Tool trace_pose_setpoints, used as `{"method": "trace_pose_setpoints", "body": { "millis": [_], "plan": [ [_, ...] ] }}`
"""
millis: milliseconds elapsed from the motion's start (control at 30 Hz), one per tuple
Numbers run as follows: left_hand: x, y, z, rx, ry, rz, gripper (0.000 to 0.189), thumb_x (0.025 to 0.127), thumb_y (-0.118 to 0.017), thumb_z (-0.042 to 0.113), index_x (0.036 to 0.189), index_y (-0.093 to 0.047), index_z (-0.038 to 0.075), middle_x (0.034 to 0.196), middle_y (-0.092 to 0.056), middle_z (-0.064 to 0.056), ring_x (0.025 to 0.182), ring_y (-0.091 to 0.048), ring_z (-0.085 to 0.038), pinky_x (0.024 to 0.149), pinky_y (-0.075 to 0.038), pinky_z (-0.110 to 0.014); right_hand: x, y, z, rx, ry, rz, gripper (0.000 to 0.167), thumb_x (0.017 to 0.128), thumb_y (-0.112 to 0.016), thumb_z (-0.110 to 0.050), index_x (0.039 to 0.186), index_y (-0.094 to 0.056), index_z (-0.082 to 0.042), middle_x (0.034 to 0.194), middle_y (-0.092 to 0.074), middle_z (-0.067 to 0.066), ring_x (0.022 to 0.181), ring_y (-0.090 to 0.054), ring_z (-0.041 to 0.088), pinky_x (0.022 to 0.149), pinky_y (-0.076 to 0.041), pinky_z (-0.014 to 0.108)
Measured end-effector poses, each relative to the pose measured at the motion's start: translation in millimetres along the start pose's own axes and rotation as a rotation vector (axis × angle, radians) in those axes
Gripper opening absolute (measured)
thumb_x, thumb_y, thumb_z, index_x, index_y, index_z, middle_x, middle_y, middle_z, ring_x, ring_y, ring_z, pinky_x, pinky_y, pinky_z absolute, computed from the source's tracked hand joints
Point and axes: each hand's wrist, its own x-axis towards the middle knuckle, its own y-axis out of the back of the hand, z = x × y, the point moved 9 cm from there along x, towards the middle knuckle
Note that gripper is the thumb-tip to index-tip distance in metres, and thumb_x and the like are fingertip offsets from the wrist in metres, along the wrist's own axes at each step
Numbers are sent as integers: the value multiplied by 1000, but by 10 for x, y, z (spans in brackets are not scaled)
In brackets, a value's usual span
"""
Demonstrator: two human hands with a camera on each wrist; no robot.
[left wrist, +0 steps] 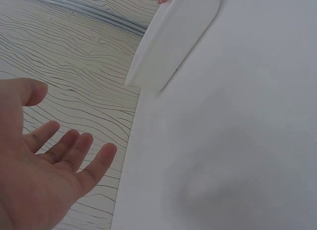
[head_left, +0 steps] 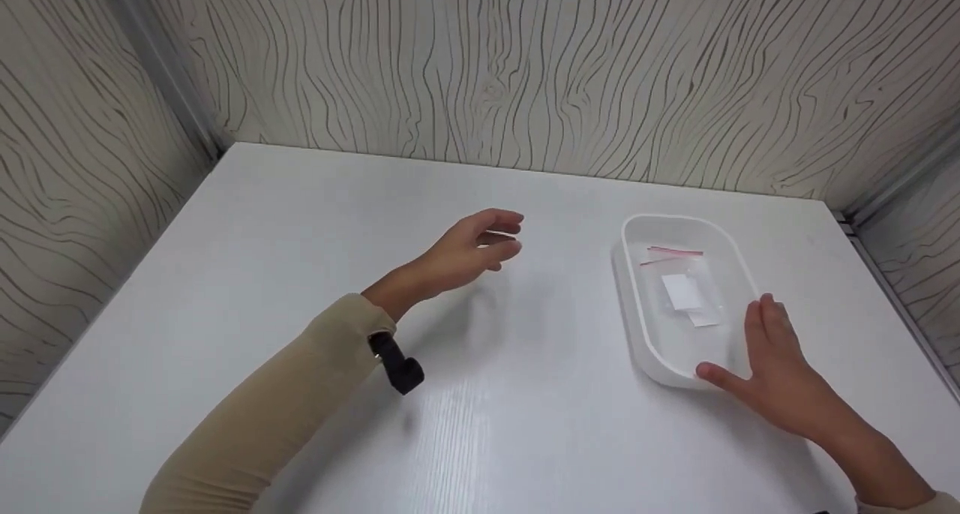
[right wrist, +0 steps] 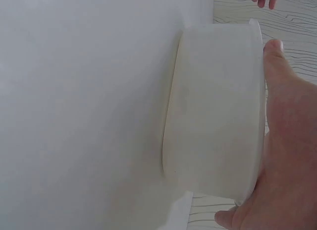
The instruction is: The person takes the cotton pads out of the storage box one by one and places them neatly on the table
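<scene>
My left hand [head_left: 480, 244] hovers over the middle of the white table [head_left: 300, 236], fingers relaxed and holding nothing; the left wrist view shows its open palm [left wrist: 44, 175]. My right hand [head_left: 765, 356] lies flat against the near end of a white oval tray [head_left: 636, 326], thumb at the near corner and straight fingers along the right side. Inside the tray lie small clear zip bags [head_left: 682, 278] with red strips and white labels. In the right wrist view the tray's outer wall [right wrist: 213, 111] fills the middle, with my right hand [right wrist: 285, 145] against its rim.
Wood-grain panels [head_left: 525, 64] close in the table at the back and on both sides. A black wrist strap [head_left: 397, 364] sits on my beige left sleeve. The tray [left wrist: 173, 36] appears at the top of the left wrist view.
</scene>
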Motion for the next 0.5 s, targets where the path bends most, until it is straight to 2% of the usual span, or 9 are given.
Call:
{"method": "trace_pose_setpoints", "body": {
  "millis": [167,500],
  "plan": [
    [72,-131,113,2,-19,-35,48,105,-56,21,150,-44,8,147,-50,-6,132,-52,-17,100,-53,-32,-5,-50,-134,-13,11,25,121,95,-67,-53,150,11,19,159,23,36,146,28,47,115,-3,72],
    [220,-370,299,1,-36,-65,49,105,-57,21,151,-44,8,147,-51,-7,129,-55,-15,97,-53,-30,7,-130,-319,-12,-8,41,124,92,-67,-60,151,8,20,160,19,37,148,18,52,116,-7,71]
  ]
}}
